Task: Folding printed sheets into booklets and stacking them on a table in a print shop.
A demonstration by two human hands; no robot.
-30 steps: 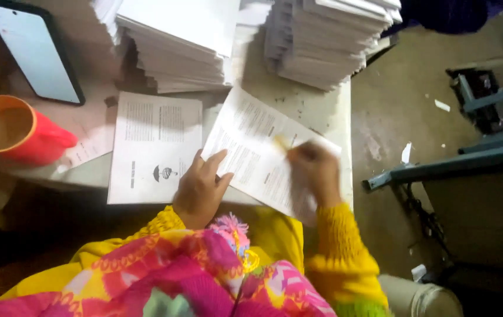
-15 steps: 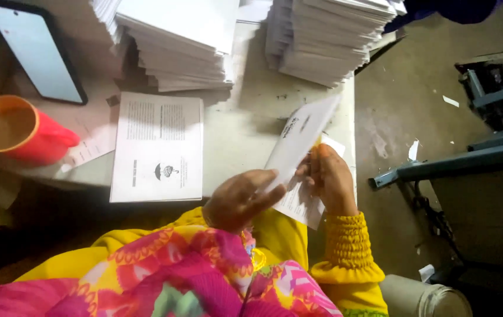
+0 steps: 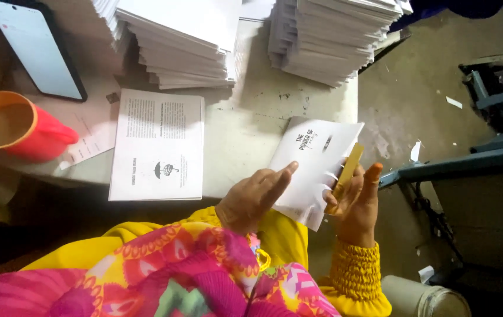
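A: Head view, quick. Left hand point(image 3: 254, 199) and right hand point(image 3: 354, 202) both grip the folded white sheet point(image 3: 316, 167), lifted off the surface point(image 3: 251, 129) at about 4 o'clock. Right also pinches a yellow strip point(image 3: 345, 173).

B: Anything else?

A: Printed leaflet point(image 3: 157, 144) flat at 9 o'clock, paper stacks point(image 3: 187, 41) at 12, orange cup point(image 3: 13, 126) far left.

B: Tip?

A: I'd say match edges squarely, then press the crease with the strip.

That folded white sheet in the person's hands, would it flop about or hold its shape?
The folded sheet probably stays fairly flat: it stands up between the left hand and right hand without sagging. It looks thin and light, so likely bends easily.
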